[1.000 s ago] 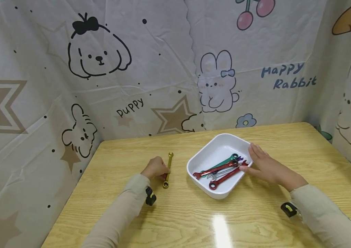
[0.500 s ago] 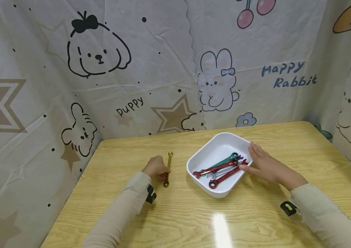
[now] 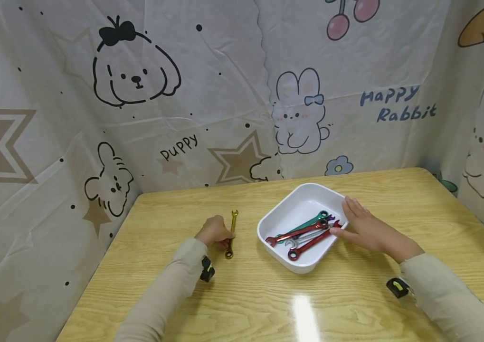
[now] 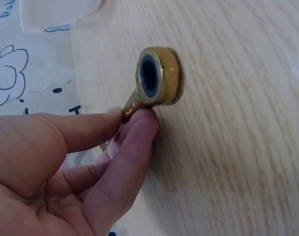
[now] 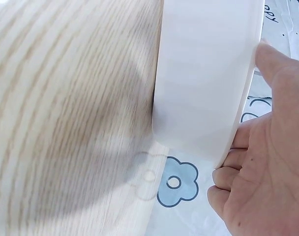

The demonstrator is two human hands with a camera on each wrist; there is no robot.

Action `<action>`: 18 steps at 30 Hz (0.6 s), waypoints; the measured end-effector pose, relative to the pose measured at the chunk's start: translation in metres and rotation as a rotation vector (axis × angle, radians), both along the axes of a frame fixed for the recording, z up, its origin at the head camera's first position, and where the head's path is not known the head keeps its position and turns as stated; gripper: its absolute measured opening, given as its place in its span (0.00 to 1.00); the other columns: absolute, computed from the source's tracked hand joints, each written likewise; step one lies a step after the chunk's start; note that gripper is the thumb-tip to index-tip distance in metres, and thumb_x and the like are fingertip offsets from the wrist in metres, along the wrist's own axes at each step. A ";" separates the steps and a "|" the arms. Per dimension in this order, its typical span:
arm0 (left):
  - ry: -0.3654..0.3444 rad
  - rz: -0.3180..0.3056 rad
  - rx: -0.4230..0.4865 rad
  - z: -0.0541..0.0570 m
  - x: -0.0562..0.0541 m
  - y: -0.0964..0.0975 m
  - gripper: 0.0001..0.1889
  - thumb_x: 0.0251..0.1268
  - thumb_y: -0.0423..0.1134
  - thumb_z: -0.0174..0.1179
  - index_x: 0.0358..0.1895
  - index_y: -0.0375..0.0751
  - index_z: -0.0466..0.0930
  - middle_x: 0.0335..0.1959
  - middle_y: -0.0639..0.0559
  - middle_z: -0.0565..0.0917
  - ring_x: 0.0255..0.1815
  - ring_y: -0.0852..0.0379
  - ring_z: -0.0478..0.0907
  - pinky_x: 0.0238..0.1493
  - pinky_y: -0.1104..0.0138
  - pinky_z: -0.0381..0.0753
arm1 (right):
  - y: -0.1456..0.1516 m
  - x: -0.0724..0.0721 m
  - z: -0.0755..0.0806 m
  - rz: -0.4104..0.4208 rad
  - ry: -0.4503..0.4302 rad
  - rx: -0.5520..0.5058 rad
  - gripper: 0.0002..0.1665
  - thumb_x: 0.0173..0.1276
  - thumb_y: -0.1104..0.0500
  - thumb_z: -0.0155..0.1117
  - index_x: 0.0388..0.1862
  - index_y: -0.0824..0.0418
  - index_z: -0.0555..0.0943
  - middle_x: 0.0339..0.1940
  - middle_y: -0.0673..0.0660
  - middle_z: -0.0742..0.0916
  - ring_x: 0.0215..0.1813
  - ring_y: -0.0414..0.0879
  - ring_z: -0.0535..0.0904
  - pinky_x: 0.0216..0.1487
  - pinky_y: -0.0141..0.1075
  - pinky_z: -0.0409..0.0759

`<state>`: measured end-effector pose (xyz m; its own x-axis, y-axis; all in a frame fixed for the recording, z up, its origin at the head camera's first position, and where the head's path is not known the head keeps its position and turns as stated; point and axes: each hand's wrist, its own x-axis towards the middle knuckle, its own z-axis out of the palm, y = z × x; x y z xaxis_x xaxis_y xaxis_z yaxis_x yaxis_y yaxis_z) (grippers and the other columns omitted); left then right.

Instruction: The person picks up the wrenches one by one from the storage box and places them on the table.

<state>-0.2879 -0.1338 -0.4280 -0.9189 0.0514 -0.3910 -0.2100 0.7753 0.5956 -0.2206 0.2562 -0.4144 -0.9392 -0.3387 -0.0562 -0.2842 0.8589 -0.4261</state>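
Observation:
My left hand [image 3: 215, 231] pinches a gold combination wrench [image 3: 234, 219] between thumb and fingers, left of the white tub. In the left wrist view its ratcheting ring end [image 4: 173, 76] sticks out past the fingertips, close over the tabletop. The white plastic tub [image 3: 306, 269] holds several wrenches: a green one [image 3: 308, 222], a red one [image 3: 298, 233] across it, a silver one [image 3: 303, 239], and another red one [image 3: 312, 247]. A purple end shows behind them. With fingers fairly straight, my right hand [image 3: 367, 230] rests on the tub's right rim, its thumb at the edge.
The wood-grain table [image 3: 250, 304] runs back to a hanging cloth [image 3: 216, 95] printed with cartoon animals. More cloth closes off the left and right sides. A black strap device [image 3: 207, 269] sits at the left wrist, another device [image 3: 397, 287] at the right.

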 end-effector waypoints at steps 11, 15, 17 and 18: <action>0.026 -0.024 0.013 0.003 0.005 -0.003 0.09 0.60 0.33 0.66 0.27 0.29 0.80 0.19 0.41 0.83 0.18 0.53 0.82 0.26 0.64 0.84 | 0.000 0.000 0.000 0.000 0.001 0.001 0.60 0.67 0.31 0.52 0.74 0.76 0.42 0.76 0.74 0.43 0.76 0.68 0.38 0.72 0.62 0.41; 0.017 -0.024 0.014 0.001 0.004 -0.003 0.10 0.61 0.33 0.65 0.27 0.30 0.79 0.19 0.42 0.83 0.17 0.54 0.81 0.25 0.64 0.84 | 0.000 0.000 -0.001 -0.006 -0.004 0.002 0.61 0.67 0.31 0.51 0.74 0.76 0.42 0.76 0.73 0.43 0.76 0.68 0.37 0.72 0.62 0.41; 0.011 -0.026 0.019 0.000 0.004 -0.003 0.09 0.61 0.33 0.65 0.27 0.30 0.79 0.19 0.42 0.83 0.17 0.55 0.81 0.25 0.64 0.84 | 0.000 0.000 -0.001 -0.007 -0.004 0.000 0.61 0.67 0.31 0.51 0.74 0.75 0.42 0.76 0.73 0.43 0.76 0.68 0.37 0.71 0.62 0.41; 0.009 -0.030 0.021 0.000 0.003 -0.003 0.09 0.61 0.33 0.65 0.27 0.29 0.79 0.19 0.42 0.83 0.17 0.55 0.81 0.25 0.64 0.84 | 0.000 0.000 -0.001 -0.007 -0.004 0.001 0.61 0.67 0.31 0.51 0.74 0.75 0.42 0.76 0.73 0.43 0.76 0.68 0.37 0.71 0.62 0.41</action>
<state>-0.2846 -0.1371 -0.4277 -0.9202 0.0870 -0.3816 -0.1816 0.7688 0.6131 -0.2207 0.2564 -0.4151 -0.9413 -0.3321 -0.0605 -0.2765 0.8614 -0.4261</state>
